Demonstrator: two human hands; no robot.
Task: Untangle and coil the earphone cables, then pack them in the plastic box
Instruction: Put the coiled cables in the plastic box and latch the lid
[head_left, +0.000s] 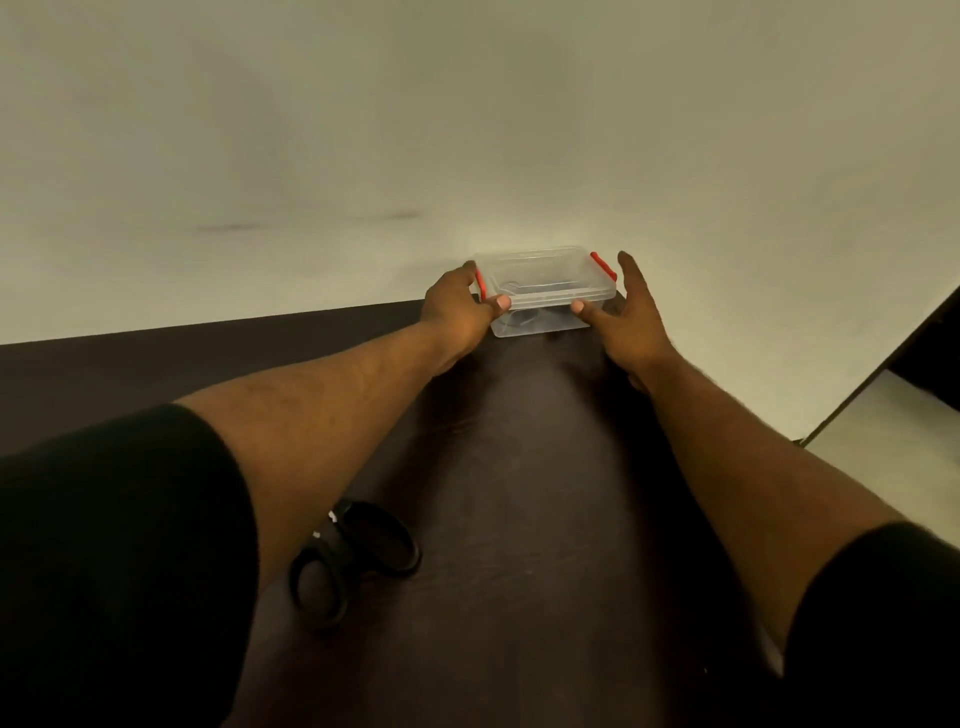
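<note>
A clear plastic box (545, 270) with its lid on and red clips at both ends stands at the far edge of the dark table, against the wall. Dark earphone cable (530, 317) shows dimly through its front wall. My left hand (457, 306) grips the box's left end, thumb on the lid's front rim and fingers round the red clip. My right hand (631, 317) is beside the right end with fingers straight; its thumb tip touches the front rim and the fingers stand a little off the right clip.
Black-handled scissors (353, 556) lie on the dark table (519, 493) near me, partly under my left forearm. A pale wall rises right behind the box. The table's right edge runs diagonally at the right, with lighter floor beyond.
</note>
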